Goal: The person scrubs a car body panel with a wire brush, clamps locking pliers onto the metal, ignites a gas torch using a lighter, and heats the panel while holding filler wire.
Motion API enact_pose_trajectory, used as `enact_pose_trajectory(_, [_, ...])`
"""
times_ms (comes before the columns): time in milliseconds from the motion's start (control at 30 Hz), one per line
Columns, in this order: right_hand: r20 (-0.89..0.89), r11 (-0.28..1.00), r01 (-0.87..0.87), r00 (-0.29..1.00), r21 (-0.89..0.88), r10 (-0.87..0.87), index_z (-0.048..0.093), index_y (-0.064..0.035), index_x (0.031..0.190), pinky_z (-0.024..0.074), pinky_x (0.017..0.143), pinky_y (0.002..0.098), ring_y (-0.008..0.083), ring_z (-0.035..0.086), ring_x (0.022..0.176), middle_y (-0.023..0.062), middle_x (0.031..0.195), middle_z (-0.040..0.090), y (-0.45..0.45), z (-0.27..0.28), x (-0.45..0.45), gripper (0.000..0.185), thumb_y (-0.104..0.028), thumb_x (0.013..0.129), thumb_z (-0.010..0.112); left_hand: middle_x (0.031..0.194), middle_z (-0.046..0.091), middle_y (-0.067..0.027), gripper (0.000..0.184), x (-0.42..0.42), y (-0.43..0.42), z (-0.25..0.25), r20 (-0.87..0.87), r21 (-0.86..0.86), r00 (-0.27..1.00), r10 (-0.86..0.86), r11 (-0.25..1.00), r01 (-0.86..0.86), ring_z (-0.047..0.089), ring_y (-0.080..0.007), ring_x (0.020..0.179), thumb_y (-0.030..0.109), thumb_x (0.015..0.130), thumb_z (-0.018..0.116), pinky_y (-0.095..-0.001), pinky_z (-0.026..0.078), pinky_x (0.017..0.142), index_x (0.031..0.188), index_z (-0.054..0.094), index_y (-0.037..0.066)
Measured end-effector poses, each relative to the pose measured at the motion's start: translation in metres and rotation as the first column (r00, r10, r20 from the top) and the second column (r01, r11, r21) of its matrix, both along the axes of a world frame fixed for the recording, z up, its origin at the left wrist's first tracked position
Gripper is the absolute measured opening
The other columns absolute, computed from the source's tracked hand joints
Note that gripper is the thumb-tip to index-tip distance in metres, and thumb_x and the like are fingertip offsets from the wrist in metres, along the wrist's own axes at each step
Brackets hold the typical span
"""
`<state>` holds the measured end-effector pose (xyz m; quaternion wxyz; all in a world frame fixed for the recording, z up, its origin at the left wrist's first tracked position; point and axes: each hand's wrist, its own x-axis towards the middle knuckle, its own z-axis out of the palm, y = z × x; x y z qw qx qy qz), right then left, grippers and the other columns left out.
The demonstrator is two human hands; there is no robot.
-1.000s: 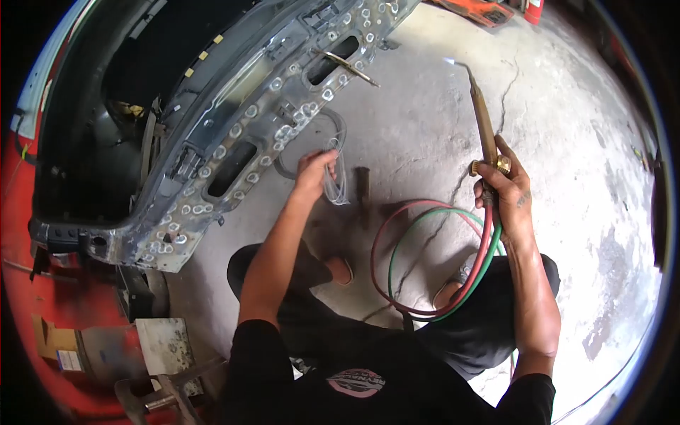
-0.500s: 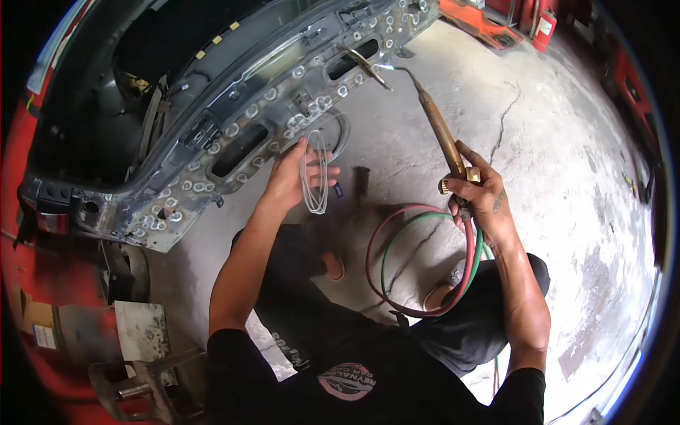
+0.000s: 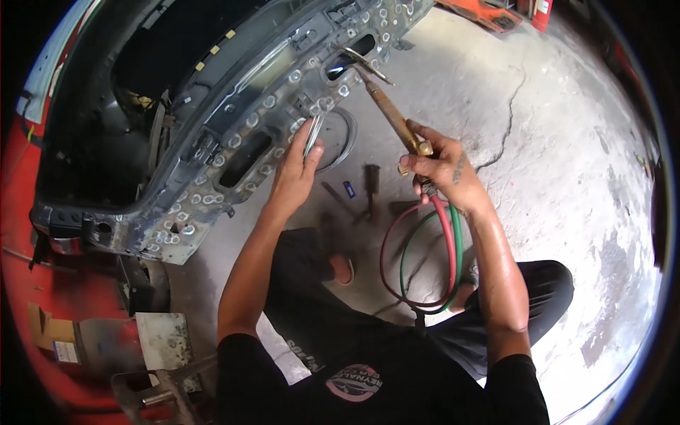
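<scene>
My right hand (image 3: pixel 448 168) grips a brass gas torch (image 3: pixel 389 113) around its valve end. Red and green hoses (image 3: pixel 451 248) loop below it. The torch's tip points up-left at a slot in the bare metal car panel (image 3: pixel 290 91), with a small bluish glow near it. Beside the tip, a metal tool like a clamp (image 3: pixel 370 66) sticks out from the panel. My left hand (image 3: pixel 296 170) is closed on a thin bundle of wire (image 3: pixel 312 136), next to the panel's lower edge. A larger wire ring (image 3: pixel 349 142) shows just right of that hand.
On the concrete floor lie a blue lighter (image 3: pixel 349 189) and a dark brush-like tool (image 3: pixel 372 185). A metal stand (image 3: pixel 166 389) and a cardboard box (image 3: pixel 53 333) are at lower left. A fire extinguisher (image 3: pixel 541 15) and an orange part (image 3: pixel 485 15) are at the back.
My right hand has brought the torch left, its tip now by the panel slot. My left hand has turned and its fingers have come together on the wire, seen edge-on.
</scene>
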<state>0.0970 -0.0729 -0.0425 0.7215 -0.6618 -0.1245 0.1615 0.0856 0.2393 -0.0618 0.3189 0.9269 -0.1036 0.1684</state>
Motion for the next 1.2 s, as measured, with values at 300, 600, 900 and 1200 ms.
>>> enact_pose_trajectory(300, [-0.032, 0.994, -0.046, 0.998, 0.098, 0.049, 0.040, 0.0025, 0.153, 0.0479, 0.048, 0.0270, 0.0118, 0.058, 0.057, 0.0049, 0.077, 0.061, 0.014, -0.016, -0.004, 0.074, -0.004, 0.085, 0.069, 0.116, 0.067, -0.0214, 0.030, 0.011, 0.060, -0.005, 0.117, 0.582, 0.975, 0.189, 0.783, -0.221, 0.064, -0.0478, 0.102, 0.026, 0.102, 0.058, -0.0546, 0.050, 0.087, 0.125, 0.056, 0.007])
enact_pose_trajectory(600, [-0.013, 0.991, -0.017, 1.000, 0.133, 0.019, 0.042, -0.0014, 0.153, 0.0478, 0.048, 0.0268, 0.0111, 0.057, 0.057, 0.0043, 0.076, 0.060, 0.036, -0.029, 0.006, 0.072, 0.000, 0.086, 0.068, 0.103, 0.071, -0.0159, 0.029, -0.019, 0.088, -0.043, -0.102, 0.162, 0.973, 0.207, 0.969, -0.189, 0.067, -0.0349, 0.093, 0.025, 0.105, 0.055, -0.0441, 0.051, 0.082, 0.127, 0.061, 0.006])
enact_pose_trajectory(900, [-0.033, 0.991, -0.027, 0.999, 0.131, 0.032, 0.043, -0.0015, 0.153, 0.0473, 0.048, 0.0261, 0.0107, 0.057, 0.056, 0.0039, 0.078, 0.060, 0.047, -0.033, 0.011, 0.069, -0.003, 0.089, 0.068, 0.091, 0.067, -0.0083, 0.028, -0.003, 0.039, -0.019, -0.210, 0.029, 0.956, 0.203, 0.979, -0.202, 0.060, -0.0172, 0.081, 0.027, 0.107, 0.052, -0.0335, 0.048, 0.076, 0.113, 0.063, 0.003])
enact_pose_trajectory(1200, [-0.020, 0.999, 0.016, 1.000, 0.030, -0.015, 0.042, 0.0014, 0.153, 0.0474, 0.047, 0.0266, 0.0119, 0.058, 0.054, 0.0066, 0.080, 0.063, 0.030, -0.021, 0.009, 0.069, -0.010, 0.090, 0.067, 0.096, 0.066, -0.0077, 0.038, 0.009, 0.033, -0.034, -0.214, -0.257, 0.969, 0.124, 0.950, -0.179, 0.061, -0.0173, 0.081, 0.031, 0.109, 0.048, -0.0329, 0.051, 0.076, 0.138, 0.053, 0.007])
